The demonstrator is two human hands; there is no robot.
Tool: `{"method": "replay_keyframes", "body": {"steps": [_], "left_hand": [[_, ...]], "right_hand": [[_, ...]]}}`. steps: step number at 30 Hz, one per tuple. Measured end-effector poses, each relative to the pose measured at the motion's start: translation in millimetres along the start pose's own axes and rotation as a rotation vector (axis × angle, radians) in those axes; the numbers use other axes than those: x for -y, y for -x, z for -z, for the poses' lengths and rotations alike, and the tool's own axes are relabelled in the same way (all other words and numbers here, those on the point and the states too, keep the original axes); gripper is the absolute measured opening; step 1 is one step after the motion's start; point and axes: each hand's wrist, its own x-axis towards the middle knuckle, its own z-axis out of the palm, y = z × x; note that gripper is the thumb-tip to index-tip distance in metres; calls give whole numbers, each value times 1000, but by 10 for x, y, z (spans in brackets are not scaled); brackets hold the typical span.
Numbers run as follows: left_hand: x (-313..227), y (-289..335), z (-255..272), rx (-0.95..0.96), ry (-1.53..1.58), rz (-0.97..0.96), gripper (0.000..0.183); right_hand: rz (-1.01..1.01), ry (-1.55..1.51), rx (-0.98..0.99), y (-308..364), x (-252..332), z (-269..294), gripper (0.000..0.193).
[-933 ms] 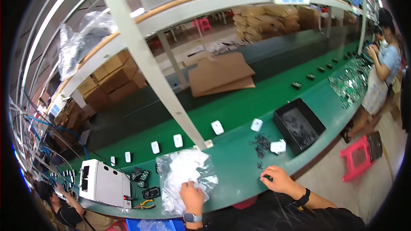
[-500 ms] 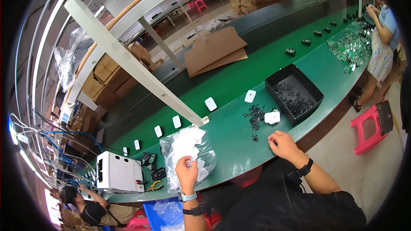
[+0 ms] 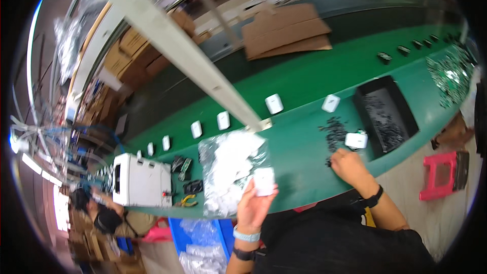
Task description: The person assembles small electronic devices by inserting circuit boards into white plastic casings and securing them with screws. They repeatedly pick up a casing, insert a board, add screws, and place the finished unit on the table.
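Note:
My left hand (image 3: 252,209) holds a white rounded-corner plastic cover (image 3: 264,182) by its lower edges, just right of a clear plastic bag (image 3: 210,193) full of white pieces (image 3: 231,157). On the green table, my right hand (image 3: 350,167) has its fingertips pinched together beside a few small black parts (image 3: 328,163); whatever is between them is hidden. Just beyond it lies another white cover (image 3: 355,141) with a bit of circuit board showing at its edge. A loose heap of small black parts (image 3: 335,131) spreads to its left.
An open black box (image 3: 373,148) with more black parts stands at the right. White covers (image 3: 274,104) line the green belt. A white machine (image 3: 144,180) and yellow-handled pliers (image 3: 187,201) are at left. A white post (image 3: 218,86) rises behind the bag. One person (image 3: 104,218) sits far left.
My left hand has come away from the bag to the right, now with a white cover in it. My right hand has reached to the small black parts. The whole view has shifted.

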Motion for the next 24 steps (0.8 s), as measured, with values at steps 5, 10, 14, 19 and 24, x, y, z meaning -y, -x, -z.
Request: {"method": "replay_keyframes", "body": {"steps": [5, 10, 14, 19, 24], "left_hand": [[21, -139, -117, 96, 39, 43, 60], [-5, -166, -31, 40, 18, -71, 62], [0, -182, 79, 127, 59, -87, 55], [86, -195, 65, 154, 22, -89, 54], [96, -166, 69, 153, 44, -90, 55]], "right_hand": [[-110, -126, 20, -102, 96, 115, 6], [-171, -241, -41, -114, 108, 213, 8], [-173, -261, -26, -93, 74, 159, 8], [-65, -129, 55, -211, 55, 172, 10], [10, -5, 168, -296, 53, 169, 6]]}}
